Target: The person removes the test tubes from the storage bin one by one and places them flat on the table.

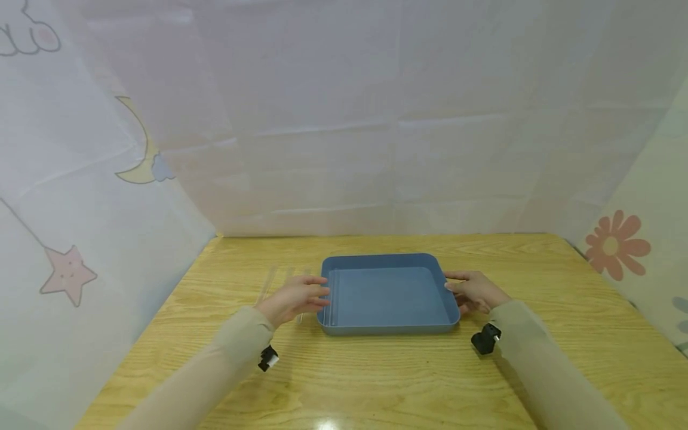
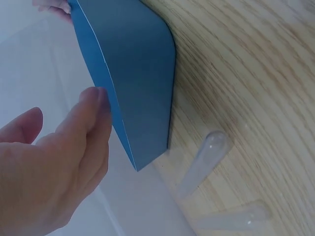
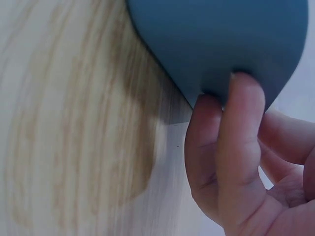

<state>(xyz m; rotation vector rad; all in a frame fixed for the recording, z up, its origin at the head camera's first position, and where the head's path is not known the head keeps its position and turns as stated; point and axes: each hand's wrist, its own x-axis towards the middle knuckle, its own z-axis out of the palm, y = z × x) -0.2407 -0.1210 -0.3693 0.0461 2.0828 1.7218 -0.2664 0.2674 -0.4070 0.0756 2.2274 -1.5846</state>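
A shallow blue-grey tray (image 1: 389, 298) stands on the wooden table. My right hand (image 1: 473, 290) holds its right side, with fingertips (image 3: 243, 93) against the outer wall (image 3: 211, 44) and the thumb side at the rim. At the opposite end, my left hand (image 1: 295, 297) reaches over the left rim with fingers extended, holding nothing; its fingertips (image 2: 101, 96) overlap the rim in the left wrist view. Long clear plastic tubes (image 1: 331, 298) lie along the left inside of the tray. On the table beside it are more clear tubes (image 2: 209, 157) with rounded ends, partly behind my left hand.
Pale printed sheets (image 1: 344, 119) enclose the table (image 1: 376, 382) at the back and both sides. A small black device (image 1: 485, 339) sits at my right wrist, and another black device (image 1: 267, 358) at my left wrist.
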